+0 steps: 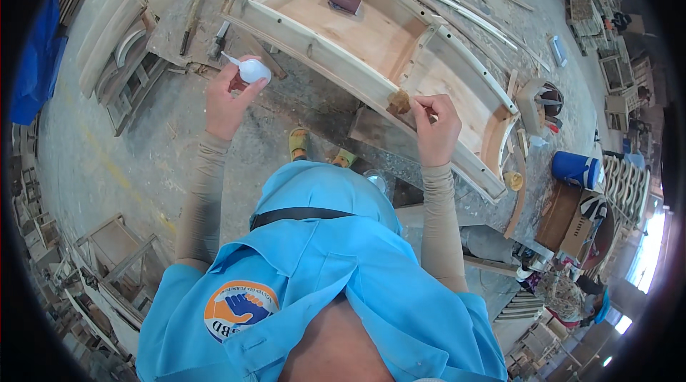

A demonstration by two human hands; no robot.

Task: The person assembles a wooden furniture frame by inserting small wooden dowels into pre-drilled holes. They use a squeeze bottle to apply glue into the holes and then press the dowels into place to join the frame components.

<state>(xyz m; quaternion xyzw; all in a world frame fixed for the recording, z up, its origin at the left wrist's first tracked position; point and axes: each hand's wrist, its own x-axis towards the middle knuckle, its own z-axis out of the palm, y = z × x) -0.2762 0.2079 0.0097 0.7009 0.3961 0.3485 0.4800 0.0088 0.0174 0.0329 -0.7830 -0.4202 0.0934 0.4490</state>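
A small white squeeze bottle (254, 71) with a thin nozzle is gripped in my left hand (230, 100), above the floor and left of the workpiece. My right hand (437, 125) has its thumb and fingers pinched at the near rail of a curved wooden furniture frame (321, 42). By those fingertips is a small brown lump (399, 102) against the rail; what it is made of I cannot make out. The frame has a pale panel inside and a crosspiece. A dark red-brown sandpaper-like block (344, 2) lies on that panel.
A hammer (194, 10) and a dark-handled tool (219, 40) lie left of the frame. Wood strips (457, 3) run behind it. To the right are a round holder with tools (549, 100), a blue container (575, 170) and a cardboard box (580, 228). Curved wooden parts (118, 42) stand at left.
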